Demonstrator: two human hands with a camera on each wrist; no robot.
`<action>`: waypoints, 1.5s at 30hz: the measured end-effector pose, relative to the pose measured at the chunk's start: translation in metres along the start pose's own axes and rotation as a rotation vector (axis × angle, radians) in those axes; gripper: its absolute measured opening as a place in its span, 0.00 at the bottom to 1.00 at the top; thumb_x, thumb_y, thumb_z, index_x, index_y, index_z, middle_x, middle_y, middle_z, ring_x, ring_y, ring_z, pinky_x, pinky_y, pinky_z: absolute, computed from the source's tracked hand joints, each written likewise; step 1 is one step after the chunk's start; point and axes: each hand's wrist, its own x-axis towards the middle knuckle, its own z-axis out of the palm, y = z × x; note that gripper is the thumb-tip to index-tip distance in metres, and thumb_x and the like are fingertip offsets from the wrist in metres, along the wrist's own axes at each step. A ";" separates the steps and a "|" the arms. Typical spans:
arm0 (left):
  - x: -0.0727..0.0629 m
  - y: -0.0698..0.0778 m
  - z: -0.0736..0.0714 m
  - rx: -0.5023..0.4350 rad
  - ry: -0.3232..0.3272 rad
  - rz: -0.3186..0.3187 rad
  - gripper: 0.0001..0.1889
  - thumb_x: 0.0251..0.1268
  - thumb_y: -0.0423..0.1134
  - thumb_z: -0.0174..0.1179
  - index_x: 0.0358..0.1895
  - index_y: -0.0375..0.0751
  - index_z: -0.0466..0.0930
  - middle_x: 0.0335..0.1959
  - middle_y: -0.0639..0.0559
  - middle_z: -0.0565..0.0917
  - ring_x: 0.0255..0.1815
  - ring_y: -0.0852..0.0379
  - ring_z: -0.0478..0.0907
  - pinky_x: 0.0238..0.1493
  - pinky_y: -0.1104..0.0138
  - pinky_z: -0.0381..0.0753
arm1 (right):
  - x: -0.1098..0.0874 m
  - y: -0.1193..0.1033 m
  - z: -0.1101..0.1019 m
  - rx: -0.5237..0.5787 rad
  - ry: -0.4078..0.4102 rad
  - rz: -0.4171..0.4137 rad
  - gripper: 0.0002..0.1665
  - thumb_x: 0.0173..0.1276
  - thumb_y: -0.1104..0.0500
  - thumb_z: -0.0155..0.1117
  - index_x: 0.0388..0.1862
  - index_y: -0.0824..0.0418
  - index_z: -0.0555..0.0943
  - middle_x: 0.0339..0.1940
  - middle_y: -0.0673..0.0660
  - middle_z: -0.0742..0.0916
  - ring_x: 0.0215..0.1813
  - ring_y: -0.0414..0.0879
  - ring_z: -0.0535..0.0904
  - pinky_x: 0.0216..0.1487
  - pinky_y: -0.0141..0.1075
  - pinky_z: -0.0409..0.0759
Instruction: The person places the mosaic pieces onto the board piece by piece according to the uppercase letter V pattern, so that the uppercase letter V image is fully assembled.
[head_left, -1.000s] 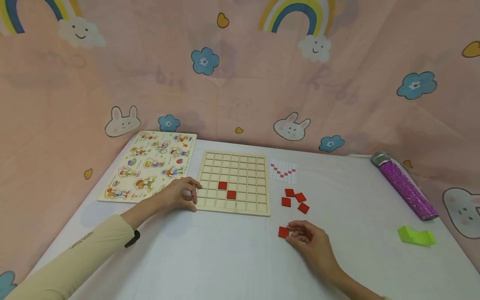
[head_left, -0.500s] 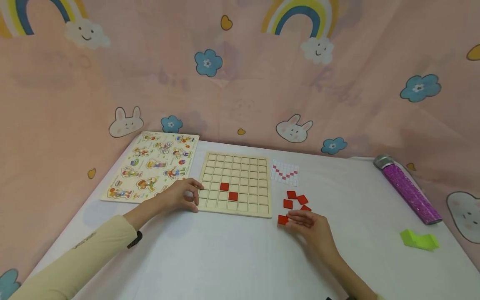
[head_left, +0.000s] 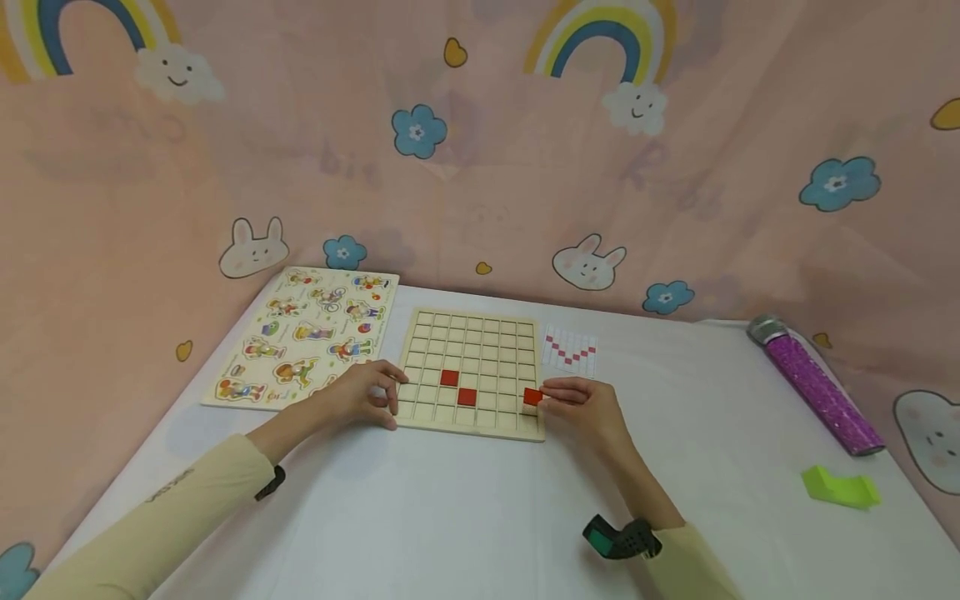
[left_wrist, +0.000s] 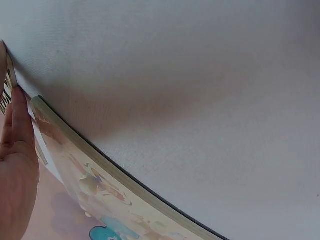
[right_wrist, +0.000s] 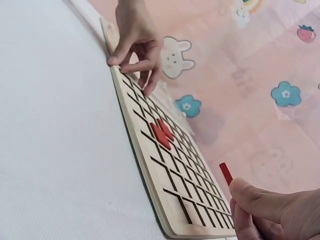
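In the head view a pale wooden grid board [head_left: 480, 340] lies flat on the table, with red square tiles [head_left: 449, 378] in two of its cells, diagonal to each other. My left hand [head_left: 363, 393] holds the board at its near left corner, thumb and bent fingers along the edge. My right hand [head_left: 588, 412] pinches another red tile [head_left: 532, 397] between thumb and fingers, over the board's right edge. Seen from the right wrist, this tile [right_wrist: 226, 173] is edge-on and raised above the grid. The loose tiles right of the board are hidden behind my right hand.
A white pattern card [head_left: 571, 349] with a red zigzag lies right of the board. At left is a picture puzzle board [head_left: 300, 337]. A purple glitter tube [head_left: 825, 392] with a silver end and a lime green block [head_left: 841, 488] lie at the right.
My right hand has carried the red tile up and left, from the table in front of the loose tiles to above the board's right edge. My left hand stays at the board.
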 end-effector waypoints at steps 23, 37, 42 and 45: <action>-0.001 0.001 0.001 -0.018 -0.013 0.009 0.10 0.44 0.32 0.75 0.22 0.40 0.79 0.57 0.41 0.75 0.62 0.40 0.68 0.50 0.68 0.79 | 0.048 -0.015 0.062 0.104 -0.021 -0.120 0.18 0.56 0.67 0.72 0.47 0.68 0.84 0.42 0.62 0.88 0.46 0.51 0.85 0.50 0.35 0.80; 0.000 0.000 0.000 0.000 -0.013 0.025 0.10 0.44 0.33 0.75 0.22 0.41 0.80 0.56 0.42 0.75 0.62 0.41 0.68 0.49 0.69 0.79 | 0.070 -0.025 0.091 0.122 0.002 -0.236 0.17 0.51 0.73 0.72 0.42 0.74 0.82 0.39 0.67 0.87 0.40 0.55 0.86 0.42 0.35 0.82; 0.000 0.001 0.000 0.002 -0.012 0.020 0.10 0.44 0.32 0.75 0.22 0.41 0.80 0.56 0.42 0.75 0.61 0.41 0.68 0.49 0.68 0.79 | 0.076 -0.026 0.101 0.101 0.004 -0.236 0.18 0.50 0.73 0.73 0.42 0.74 0.82 0.38 0.67 0.87 0.39 0.55 0.86 0.43 0.36 0.83; 0.000 0.003 0.000 0.005 -0.010 0.007 0.10 0.43 0.32 0.75 0.22 0.41 0.80 0.56 0.42 0.75 0.61 0.41 0.68 0.49 0.68 0.79 | 0.078 -0.028 0.105 0.094 -0.007 -0.220 0.17 0.50 0.73 0.73 0.41 0.73 0.82 0.38 0.66 0.87 0.39 0.54 0.86 0.43 0.37 0.83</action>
